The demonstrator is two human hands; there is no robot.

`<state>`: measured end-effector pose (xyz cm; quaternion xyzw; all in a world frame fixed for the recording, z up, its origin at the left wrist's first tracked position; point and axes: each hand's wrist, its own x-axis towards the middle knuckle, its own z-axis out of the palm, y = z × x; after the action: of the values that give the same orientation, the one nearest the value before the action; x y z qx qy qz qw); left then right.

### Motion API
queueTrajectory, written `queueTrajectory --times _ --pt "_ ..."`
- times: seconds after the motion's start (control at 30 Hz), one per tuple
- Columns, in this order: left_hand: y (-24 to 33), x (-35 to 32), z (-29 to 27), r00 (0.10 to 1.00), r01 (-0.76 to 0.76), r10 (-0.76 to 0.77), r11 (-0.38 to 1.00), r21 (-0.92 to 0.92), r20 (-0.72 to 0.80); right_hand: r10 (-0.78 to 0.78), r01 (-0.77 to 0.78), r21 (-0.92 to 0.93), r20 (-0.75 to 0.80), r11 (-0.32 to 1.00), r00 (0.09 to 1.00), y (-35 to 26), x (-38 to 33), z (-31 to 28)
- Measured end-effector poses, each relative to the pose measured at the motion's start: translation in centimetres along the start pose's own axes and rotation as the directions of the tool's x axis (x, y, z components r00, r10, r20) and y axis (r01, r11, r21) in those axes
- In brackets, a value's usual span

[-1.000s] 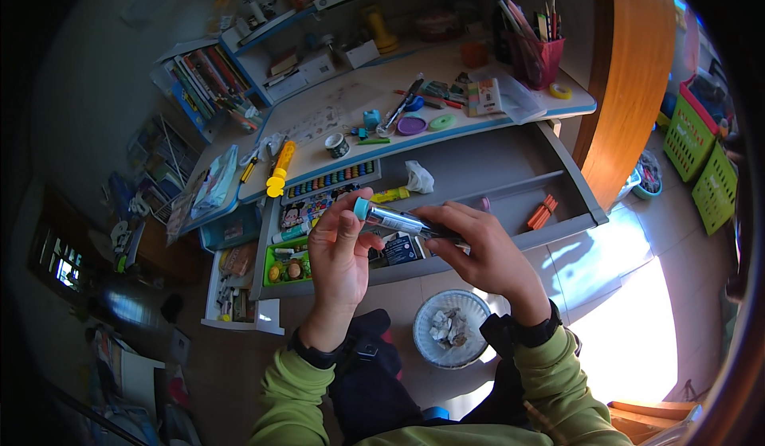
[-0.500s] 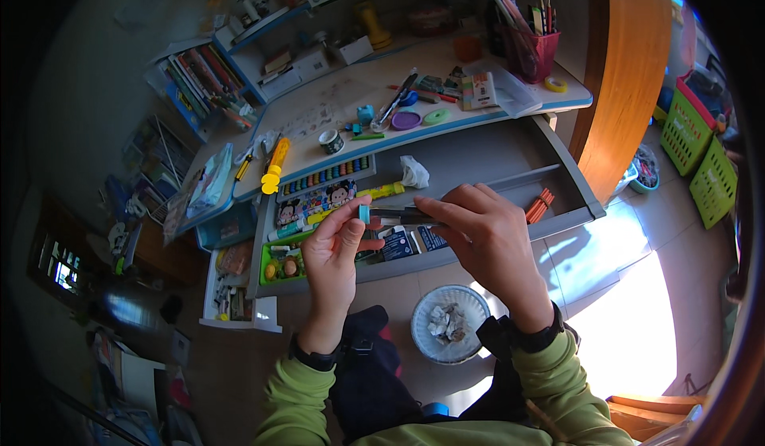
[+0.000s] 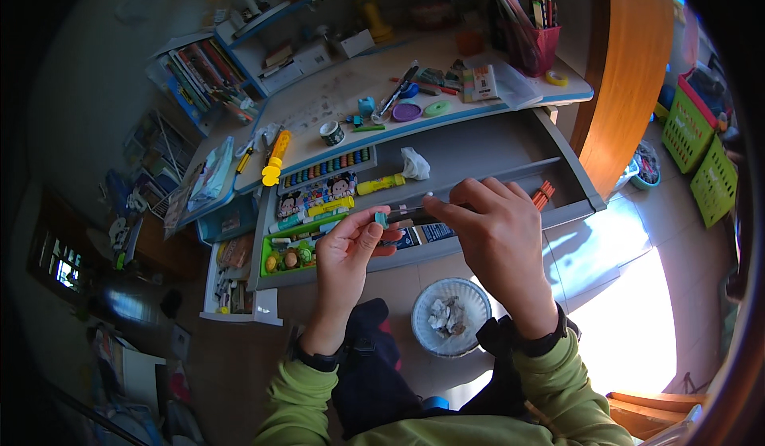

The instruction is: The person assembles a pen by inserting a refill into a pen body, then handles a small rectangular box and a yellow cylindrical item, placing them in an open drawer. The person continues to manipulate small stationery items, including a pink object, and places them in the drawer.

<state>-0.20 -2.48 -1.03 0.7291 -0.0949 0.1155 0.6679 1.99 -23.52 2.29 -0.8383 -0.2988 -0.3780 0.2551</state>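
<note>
Over the front of the open drawer (image 3: 494,151), my left hand (image 3: 347,248) is closed, pinching a small teal piece (image 3: 381,220) between thumb and fingers. My right hand (image 3: 500,227) is closed round a slim stick-like thing (image 3: 408,209), which points left toward the teal piece; its exact kind is unclear. Whether the two touch, I cannot make out. Below the hands lie dark blue boxes (image 3: 438,232) in the drawer's front compartment, partly covered by my fingers. Beside my left hand is a green tray (image 3: 288,261) of small figures, with a yellow tube (image 3: 331,206) behind it.
On the desk (image 3: 311,103) stand a tape roll (image 3: 331,133), a yellow-handled tool (image 3: 276,158) and a pink pen holder (image 3: 535,48). The drawer also holds crumpled tissue (image 3: 414,164) and orange sticks (image 3: 543,195). A waste bin (image 3: 418,326) stands below; green baskets (image 3: 687,131) are at right.
Both hands have shifted slightly right, and my left hand has also dropped a little with the teal piece. More of the green tray and yellow tubes now shows.
</note>
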Motion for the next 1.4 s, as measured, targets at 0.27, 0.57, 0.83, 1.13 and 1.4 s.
queueTrajectory --times 0.27,0.57,0.83,1.13,1.4 --pt "-2.1 -2.2 1.1 0.992 0.124 -0.118 0.939 -0.321 0.038 -0.108 0.125 -0.061 0.234 0.99 0.966 -0.2 0.9 -2.2" --pt "-0.6 -7.6 -1.6 1.0 -0.011 0.008 0.975 -0.222 -0.015 -0.078 -0.094 0.291 0.529 0.952 0.845 -3.5 -1.7 -3.9" --pt "-2.1 -11.9 -6.1 0.979 0.142 -0.195 0.86 -0.489 -0.058 0.186 -0.422 0.419 0.497 0.804 0.848 -4.0 -6.5 -2.6" --pt "-0.9 -7.6 -8.0 0.99 -0.08 0.048 0.966 -0.246 -0.134 0.069 -0.278 0.231 0.641 0.933 0.765 5.6 -0.9 3.2" --pt "-2.2 1.1 -7.4 0.991 -0.121 0.117 0.991 -0.058 -0.064 0.142 -0.309 0.127 0.684 0.943 0.716 6.4 0.5 7.9"
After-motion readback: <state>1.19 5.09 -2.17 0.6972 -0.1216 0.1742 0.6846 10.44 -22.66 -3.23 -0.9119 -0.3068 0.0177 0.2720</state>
